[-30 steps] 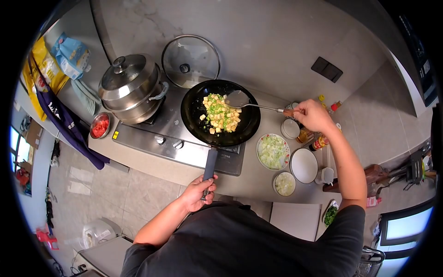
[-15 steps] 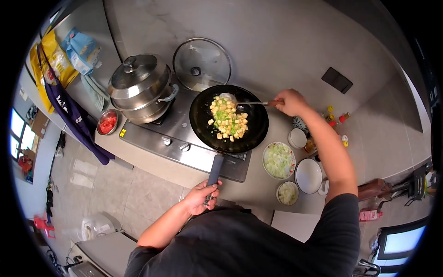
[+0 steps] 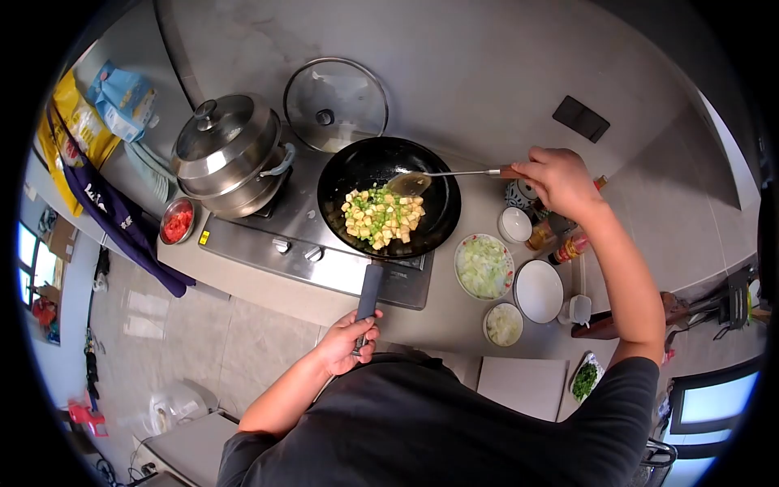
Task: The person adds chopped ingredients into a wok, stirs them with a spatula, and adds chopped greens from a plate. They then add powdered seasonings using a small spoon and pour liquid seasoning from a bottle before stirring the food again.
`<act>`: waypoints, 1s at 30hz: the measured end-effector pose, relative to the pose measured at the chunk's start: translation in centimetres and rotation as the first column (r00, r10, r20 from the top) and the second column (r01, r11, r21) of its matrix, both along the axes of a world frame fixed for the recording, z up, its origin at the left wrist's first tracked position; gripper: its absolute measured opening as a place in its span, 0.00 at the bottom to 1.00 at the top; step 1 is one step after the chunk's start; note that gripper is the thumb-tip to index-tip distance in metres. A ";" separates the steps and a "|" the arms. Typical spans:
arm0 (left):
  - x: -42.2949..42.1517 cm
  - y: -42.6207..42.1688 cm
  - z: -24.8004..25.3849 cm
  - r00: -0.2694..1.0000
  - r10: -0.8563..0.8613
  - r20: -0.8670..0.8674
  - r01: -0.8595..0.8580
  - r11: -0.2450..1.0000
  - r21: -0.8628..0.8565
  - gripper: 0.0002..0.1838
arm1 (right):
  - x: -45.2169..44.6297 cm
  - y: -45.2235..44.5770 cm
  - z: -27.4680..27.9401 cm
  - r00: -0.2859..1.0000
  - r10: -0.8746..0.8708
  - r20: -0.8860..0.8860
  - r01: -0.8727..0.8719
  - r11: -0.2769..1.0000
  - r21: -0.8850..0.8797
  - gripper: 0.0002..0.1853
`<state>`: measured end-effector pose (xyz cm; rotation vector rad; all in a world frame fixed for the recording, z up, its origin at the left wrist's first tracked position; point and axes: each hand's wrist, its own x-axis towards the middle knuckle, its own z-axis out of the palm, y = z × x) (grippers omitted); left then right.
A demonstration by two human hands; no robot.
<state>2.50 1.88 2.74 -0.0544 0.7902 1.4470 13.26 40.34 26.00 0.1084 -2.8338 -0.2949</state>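
Observation:
My left hand [image 3: 349,342] is closed around the dark handle of the black wok [image 3: 442,215], which sits on the stove. Inside the wok, diced pale-yellow cubes [image 3: 383,219], possibly tofu, lie mixed with small chopped green pieces. My right hand [image 3: 564,183] grips the brown handle end of a metal wok spatula [image 3: 458,172]. Its rounded head is inside the wok, at the upper edge of the cubes. To the wok's right, a bowl of chopped pale-green vegetable [image 3: 484,268] stands beside a small bowl of chopped white pieces [image 3: 503,325] and a white bowl [image 3: 539,291].
A lidded steel steamer pot [image 3: 229,158] occupies the left burner, with a bowl of red pieces [image 3: 177,221] beside it. A glass lid [image 3: 337,101] leans against the back wall. Sauce bottles [image 3: 568,247] and a small white bowl [image 3: 515,225] stand right of the wok.
The spatula head has shifted from among the cubes to their upper right edge, and my right hand has moved right. The cubes sit more gathered. The whole view has shifted slightly.

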 end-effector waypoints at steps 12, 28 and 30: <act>0.1 -0.2 0.0 1.000 -0.001 -0.006 0.001 1.000 0.013 0.10 | -6.9 -1.5 2.0 0.561 -0.419 0.714 0.494 0.861 0.117 0.08; -0.1 -0.1 0.4 1.000 -0.004 -0.007 0.004 1.000 0.014 0.08 | -0.2 -3.6 -14.8 0.788 -0.015 0.616 0.497 -0.576 -0.649 0.15; -0.1 -0.1 0.3 1.000 -0.010 0.003 0.009 1.000 0.024 0.08 | 1.3 -3.1 -14.2 0.799 0.008 0.601 0.447 -0.676 -0.586 0.15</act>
